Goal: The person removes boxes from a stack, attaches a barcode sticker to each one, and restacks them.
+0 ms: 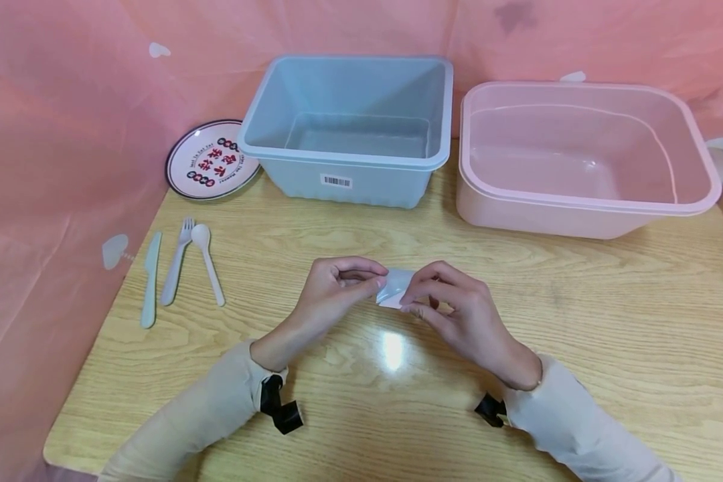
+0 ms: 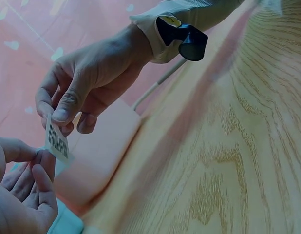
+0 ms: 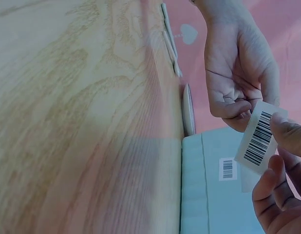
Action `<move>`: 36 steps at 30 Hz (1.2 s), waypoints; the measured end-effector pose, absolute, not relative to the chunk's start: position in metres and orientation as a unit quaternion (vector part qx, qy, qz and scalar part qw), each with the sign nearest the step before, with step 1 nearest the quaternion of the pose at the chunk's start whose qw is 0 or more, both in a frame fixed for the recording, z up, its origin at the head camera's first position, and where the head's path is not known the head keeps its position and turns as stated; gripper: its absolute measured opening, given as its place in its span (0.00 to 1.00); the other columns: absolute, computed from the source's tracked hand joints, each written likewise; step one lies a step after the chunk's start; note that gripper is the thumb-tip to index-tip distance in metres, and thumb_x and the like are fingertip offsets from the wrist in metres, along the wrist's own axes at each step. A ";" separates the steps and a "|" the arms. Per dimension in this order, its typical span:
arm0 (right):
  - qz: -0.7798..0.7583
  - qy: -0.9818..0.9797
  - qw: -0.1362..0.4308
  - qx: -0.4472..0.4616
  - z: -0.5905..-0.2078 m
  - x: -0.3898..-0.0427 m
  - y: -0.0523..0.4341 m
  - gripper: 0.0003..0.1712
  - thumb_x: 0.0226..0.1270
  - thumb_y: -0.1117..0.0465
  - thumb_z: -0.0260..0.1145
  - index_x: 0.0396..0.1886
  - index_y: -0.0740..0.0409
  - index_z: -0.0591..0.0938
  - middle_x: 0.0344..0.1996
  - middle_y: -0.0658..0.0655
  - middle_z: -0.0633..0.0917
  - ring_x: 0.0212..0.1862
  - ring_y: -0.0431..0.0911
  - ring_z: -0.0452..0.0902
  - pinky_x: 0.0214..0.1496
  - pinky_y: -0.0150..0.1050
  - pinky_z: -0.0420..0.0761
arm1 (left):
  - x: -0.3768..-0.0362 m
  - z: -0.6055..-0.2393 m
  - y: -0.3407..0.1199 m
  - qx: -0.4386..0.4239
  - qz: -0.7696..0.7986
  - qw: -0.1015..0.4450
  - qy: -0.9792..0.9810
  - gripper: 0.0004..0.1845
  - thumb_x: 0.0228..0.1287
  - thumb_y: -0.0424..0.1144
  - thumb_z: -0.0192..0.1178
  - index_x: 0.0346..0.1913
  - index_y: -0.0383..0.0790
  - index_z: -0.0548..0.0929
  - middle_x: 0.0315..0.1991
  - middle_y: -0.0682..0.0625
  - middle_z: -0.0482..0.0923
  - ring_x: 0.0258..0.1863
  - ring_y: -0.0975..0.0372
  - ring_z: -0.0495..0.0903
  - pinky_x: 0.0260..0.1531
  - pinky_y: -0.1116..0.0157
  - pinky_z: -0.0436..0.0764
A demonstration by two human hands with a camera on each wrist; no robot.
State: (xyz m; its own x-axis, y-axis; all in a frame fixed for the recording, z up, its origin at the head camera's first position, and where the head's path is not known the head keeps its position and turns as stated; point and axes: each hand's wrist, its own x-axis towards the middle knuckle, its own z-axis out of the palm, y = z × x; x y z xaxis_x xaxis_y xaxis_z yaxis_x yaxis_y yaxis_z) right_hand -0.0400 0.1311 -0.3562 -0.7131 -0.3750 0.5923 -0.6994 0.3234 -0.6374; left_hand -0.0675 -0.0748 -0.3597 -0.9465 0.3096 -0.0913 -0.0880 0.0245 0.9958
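Left hand [image 1: 331, 288] and right hand [image 1: 452, 311] are pinching opposite ends of a barcode sticker [image 1: 393, 289], stretched crosswise between them above the table [image 1: 578, 348], equally near both.

White barcode sticker [image 1: 393, 289]; blue bin [image 1: 349, 127]; pink bin [image 1: 584, 157]; wood-grain table [image 1: 608, 335].

We see a barcode on the white sticker [image 3: 260, 141] in our fingers, another barcode label [image 1: 336, 181] on the blue tub [image 1: 349, 127], and red characters, unreadable, on the plate [image 1: 207, 161].
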 end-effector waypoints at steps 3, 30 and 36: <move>0.466 -0.802 0.167 0.335 -0.357 -0.039 0.133 0.18 0.41 0.80 0.75 0.29 0.56 0.85 0.34 0.53 0.82 0.29 0.38 0.71 0.28 0.27 0.71 | -0.068 -0.361 -0.075 0.076 0.699 0.147 0.696 0.09 0.60 0.28 0.64 0.41 0.26 0.84 0.40 0.37 0.85 0.37 0.63 0.85 0.39 0.68 0.84; 0.503 -0.780 0.136 0.347 -0.370 -0.030 0.145 0.04 0.55 0.68 0.73 0.29 0.56 0.85 0.34 0.53 0.83 0.38 0.38 0.76 0.34 0.28 0.76 | -0.075 -0.367 -0.084 0.029 0.697 0.119 0.707 0.08 0.58 0.26 0.64 0.41 0.25 0.84 0.38 0.40 0.85 0.36 0.63 0.84 0.41 0.69 0.83; 0.504 -0.778 0.135 0.350 -0.371 -0.030 0.146 0.05 0.61 0.60 0.69 0.30 0.56 0.85 0.35 0.53 0.83 0.39 0.38 0.77 0.34 0.28 0.76 | -0.075 -0.369 -0.085 0.024 0.696 0.115 0.709 0.08 0.58 0.26 0.64 0.40 0.25 0.84 0.36 0.42 0.85 0.36 0.64 0.83 0.40 0.70 0.83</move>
State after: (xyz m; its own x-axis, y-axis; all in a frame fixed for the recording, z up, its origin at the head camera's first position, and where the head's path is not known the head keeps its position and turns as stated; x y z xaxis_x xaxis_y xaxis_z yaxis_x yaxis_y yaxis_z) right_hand -0.0301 0.1462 -0.3709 -0.7178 -0.4089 0.5635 -0.6815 0.2474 -0.6887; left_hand -0.0754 -0.0850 -0.3690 -0.9725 0.1935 -0.1297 -0.1262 0.0305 0.9915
